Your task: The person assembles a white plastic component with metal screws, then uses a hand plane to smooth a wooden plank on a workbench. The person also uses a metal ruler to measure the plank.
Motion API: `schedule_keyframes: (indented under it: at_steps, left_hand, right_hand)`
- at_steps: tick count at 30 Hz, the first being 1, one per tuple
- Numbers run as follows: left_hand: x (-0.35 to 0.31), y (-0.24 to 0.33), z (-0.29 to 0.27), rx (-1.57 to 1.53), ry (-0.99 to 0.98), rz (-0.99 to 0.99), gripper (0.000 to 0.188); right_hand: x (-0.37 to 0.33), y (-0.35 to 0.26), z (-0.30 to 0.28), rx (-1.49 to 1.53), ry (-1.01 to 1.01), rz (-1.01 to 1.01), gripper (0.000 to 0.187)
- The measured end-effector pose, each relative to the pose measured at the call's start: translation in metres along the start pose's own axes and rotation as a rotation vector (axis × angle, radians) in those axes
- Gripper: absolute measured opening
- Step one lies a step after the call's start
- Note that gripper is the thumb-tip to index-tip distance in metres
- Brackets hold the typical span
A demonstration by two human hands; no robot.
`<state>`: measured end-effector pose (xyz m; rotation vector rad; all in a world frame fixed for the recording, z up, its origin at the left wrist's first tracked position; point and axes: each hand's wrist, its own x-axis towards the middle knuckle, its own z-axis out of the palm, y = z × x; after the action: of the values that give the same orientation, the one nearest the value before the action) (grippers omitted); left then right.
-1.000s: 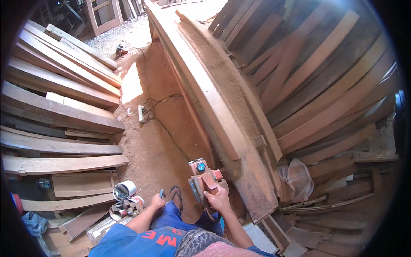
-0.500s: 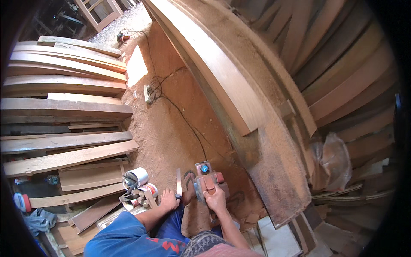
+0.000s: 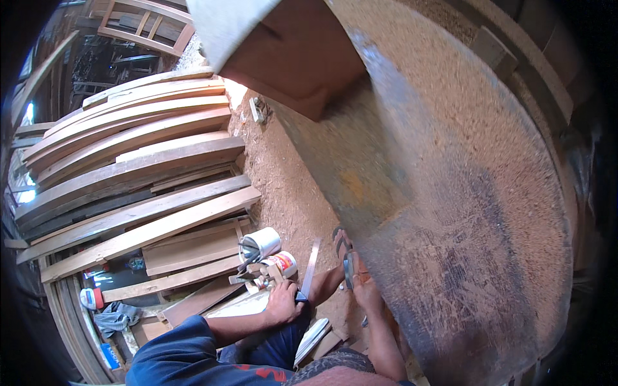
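I can run a hand along the floor [image 3: 290,206] between the planks [image 3: 135,170] at left and the bench [image 3: 463,276] at right. The buckets [image 3: 262,240] crowd the left hand [image 3: 284,303] on its far side. The bench stops the right hand [image 3: 368,296] going right, and the beam [image 3: 296,61] blocks the bench's far left.

Most of the power tool [image 3: 349,270] at the right hand [image 3: 367,293] is hidden by the table [image 3: 450,270]; the full grip cannot be verified. The left hand [image 3: 283,302] covers part of the metal square [image 3: 311,267]. The timber beam [image 3: 302,58] is blurred and cut off by the upper edge. Items in the white bucket [image 3: 265,239] are too small to identify.
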<state>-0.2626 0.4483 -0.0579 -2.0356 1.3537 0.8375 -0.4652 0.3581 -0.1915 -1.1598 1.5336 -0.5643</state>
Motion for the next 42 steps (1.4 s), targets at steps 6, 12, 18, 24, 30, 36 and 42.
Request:
schedule_keyframes:
  at_steps: [6,12,18,24,30,36,42]
  left_hand:
    - [-0.001,-0.001,0.013,0.043,-0.006,0.012,0.048]
    - [0.001,-0.022,0.034,0.038,0.018,0.067,0.048]
    - [0.001,-0.022,0.022,-0.121,-0.025,0.043,0.049]
    - [0.002,-0.004,0.003,-0.025,0.032,0.006,0.049]
    - [0.002,-0.004,0.0,-0.013,0.059,0.019,0.047]
    - [0.003,-0.013,0.011,-0.006,0.047,0.007,0.043]
    - [0.006,-0.021,0.019,0.059,0.073,0.085,0.044]
  right_hand:
    - [0.007,0.011,-0.001,-0.066,-0.066,0.023,0.041]
    - [0.013,0.015,0.001,-0.1,-0.094,0.037,0.04]
    - [0.017,0.018,0.003,-0.112,-0.109,0.049,0.039]
    - [0.02,0.02,0.005,-0.127,-0.128,0.051,0.038]
    - [0.023,0.022,0.005,-0.149,-0.15,0.054,0.037]
    - [0.024,0.032,0.008,-0.174,-0.168,0.062,0.036]
    - [0.02,0.024,-0.007,-0.217,-0.233,0.093,0.035]
